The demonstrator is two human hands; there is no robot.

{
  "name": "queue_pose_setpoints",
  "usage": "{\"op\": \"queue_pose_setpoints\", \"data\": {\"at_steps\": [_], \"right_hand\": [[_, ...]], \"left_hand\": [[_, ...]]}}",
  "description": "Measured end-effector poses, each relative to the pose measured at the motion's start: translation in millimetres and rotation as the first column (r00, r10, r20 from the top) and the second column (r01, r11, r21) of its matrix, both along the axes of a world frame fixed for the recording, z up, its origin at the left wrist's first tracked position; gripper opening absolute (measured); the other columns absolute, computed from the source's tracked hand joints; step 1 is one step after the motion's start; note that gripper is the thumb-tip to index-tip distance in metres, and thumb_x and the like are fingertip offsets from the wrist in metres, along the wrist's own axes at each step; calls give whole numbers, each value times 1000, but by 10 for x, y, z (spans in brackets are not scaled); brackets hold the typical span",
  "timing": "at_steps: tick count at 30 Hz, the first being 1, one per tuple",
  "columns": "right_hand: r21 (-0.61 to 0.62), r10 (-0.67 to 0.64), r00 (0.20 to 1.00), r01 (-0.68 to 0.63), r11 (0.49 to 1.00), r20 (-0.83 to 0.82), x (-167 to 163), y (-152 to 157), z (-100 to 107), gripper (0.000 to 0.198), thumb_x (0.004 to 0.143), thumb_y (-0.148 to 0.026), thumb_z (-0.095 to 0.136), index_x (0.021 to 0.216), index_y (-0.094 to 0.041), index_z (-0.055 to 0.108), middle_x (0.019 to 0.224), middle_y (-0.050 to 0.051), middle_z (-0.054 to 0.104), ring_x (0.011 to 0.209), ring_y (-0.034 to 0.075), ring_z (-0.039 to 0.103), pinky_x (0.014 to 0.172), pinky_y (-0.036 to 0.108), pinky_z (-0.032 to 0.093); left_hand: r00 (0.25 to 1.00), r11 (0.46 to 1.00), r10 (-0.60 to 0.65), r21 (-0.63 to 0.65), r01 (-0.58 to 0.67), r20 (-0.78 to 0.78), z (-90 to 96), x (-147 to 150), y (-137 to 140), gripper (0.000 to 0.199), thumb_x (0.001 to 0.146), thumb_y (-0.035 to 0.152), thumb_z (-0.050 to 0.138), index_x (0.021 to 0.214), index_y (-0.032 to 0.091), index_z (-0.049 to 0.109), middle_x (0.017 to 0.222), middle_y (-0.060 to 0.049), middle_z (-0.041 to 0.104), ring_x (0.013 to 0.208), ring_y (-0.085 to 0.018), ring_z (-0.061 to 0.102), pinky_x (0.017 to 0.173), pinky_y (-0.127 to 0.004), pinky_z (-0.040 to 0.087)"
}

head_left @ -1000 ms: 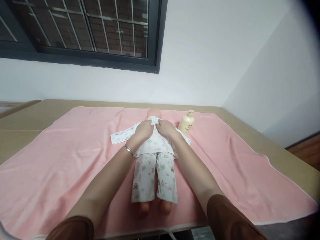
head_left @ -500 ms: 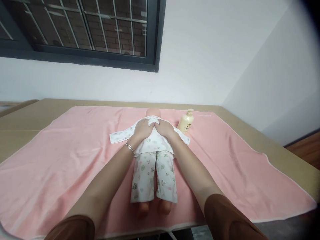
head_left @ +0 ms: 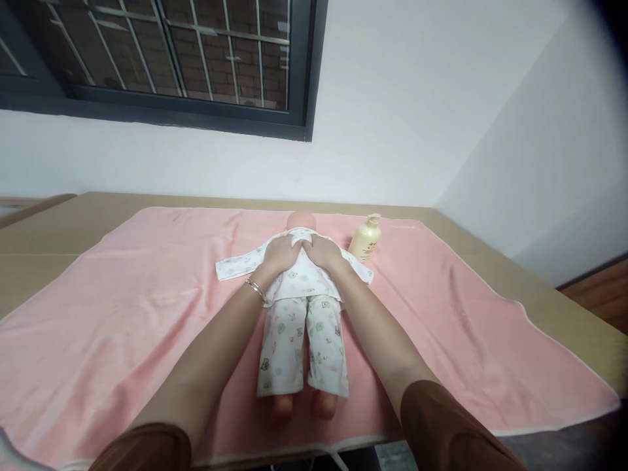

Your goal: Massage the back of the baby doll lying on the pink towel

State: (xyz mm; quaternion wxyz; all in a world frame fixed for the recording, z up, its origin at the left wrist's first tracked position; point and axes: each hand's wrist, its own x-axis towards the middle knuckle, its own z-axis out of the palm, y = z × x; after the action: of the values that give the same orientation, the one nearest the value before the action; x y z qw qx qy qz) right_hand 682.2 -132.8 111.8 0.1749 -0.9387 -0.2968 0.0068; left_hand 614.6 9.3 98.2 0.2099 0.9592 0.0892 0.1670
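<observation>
A baby doll (head_left: 309, 281) in a white printed top and matching trousers lies stretched out, its bald head (head_left: 301, 220) away from me and its feet towards me. No face shows on it. My left hand (head_left: 281, 254) lies flat on the left side of the doll's upper body, a silver bangle at the wrist. On the right side rests my right hand (head_left: 324, 252), also flat. The two thumbs point inward and nearly meet at the middle of the top; the other fingers are partly hidden along the doll's sides. Both sleeves spread outward.
Under the doll a pink mat (head_left: 147, 307) with some creases covers much of the tan table (head_left: 49, 226). A cream pump bottle (head_left: 366, 239) stands beside the doll's right-hand sleeve. Behind are a white wall and a dark-framed window (head_left: 307, 78) with bars.
</observation>
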Motion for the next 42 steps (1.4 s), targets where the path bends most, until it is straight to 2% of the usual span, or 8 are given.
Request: {"op": "queue_pose_setpoints", "data": {"at_steps": [8,13,21,30,33,38,40,42], "right_hand": [[-17,8,1000,-8,1000,8,-13,1,-12,60,107,-50,27,136,-7,56,134,22,64,125,35,60,100,40,44],[-14,44,999,-44,999,18,-2,-11,-17,70,106,-60,25,140,-6,55,141,22,61,129,36,57,103,41,41],[-31,127,992,-128,991,-25,35,-72,38,73,106,-64,26,145,-8,52,147,20,56,135,33,53,106,38,39],[-42,122,992,-123,992,-18,-13,-84,118,60,109,-51,25,136,-8,58,147,21,56,132,31,55,105,37,40],[-86,124,992,-125,988,-14,-87,-109,221,53,109,-45,30,135,-8,58,144,21,58,128,31,57,101,37,42],[-216,189,981,-195,957,-45,-337,-174,493,38,103,-35,45,128,-12,63,129,19,68,109,32,67,84,35,47],[-236,198,978,-208,949,-65,-373,-196,563,32,101,-31,47,120,-14,66,123,17,70,104,30,68,80,34,46],[-201,184,980,-196,960,-72,-330,-208,562,30,101,-29,44,115,-16,68,122,14,71,104,28,67,79,32,46]], "left_hand": [[998,999,14,51,-11,-56,11,9,3,47,104,43,33,126,14,63,135,-16,67,128,-29,60,107,-39,43],[996,997,19,80,-12,-92,-9,37,29,43,103,37,32,121,13,63,132,-17,68,123,-30,63,104,-39,45],[996,998,7,63,-2,-86,29,1,25,46,101,38,34,127,11,62,136,-18,65,128,-31,60,107,-40,44],[994,995,33,95,-23,-104,150,-82,-39,48,104,40,34,131,10,59,143,-19,60,135,-29,54,112,-39,40],[988,992,12,129,8,-152,275,-172,-112,43,104,38,36,126,10,60,138,-19,63,129,-31,58,106,-39,45],[952,977,-25,193,87,-304,498,-349,-235,31,98,23,44,122,14,61,132,-17,66,117,-31,65,93,-38,51],[944,979,-14,188,80,-330,524,-363,-236,30,97,22,45,121,16,62,130,-16,67,114,-31,67,89,-38,52],[953,983,-9,170,63,-304,489,-329,-199,33,100,28,42,122,16,62,131,-16,67,116,-32,66,92,-40,52]]}}
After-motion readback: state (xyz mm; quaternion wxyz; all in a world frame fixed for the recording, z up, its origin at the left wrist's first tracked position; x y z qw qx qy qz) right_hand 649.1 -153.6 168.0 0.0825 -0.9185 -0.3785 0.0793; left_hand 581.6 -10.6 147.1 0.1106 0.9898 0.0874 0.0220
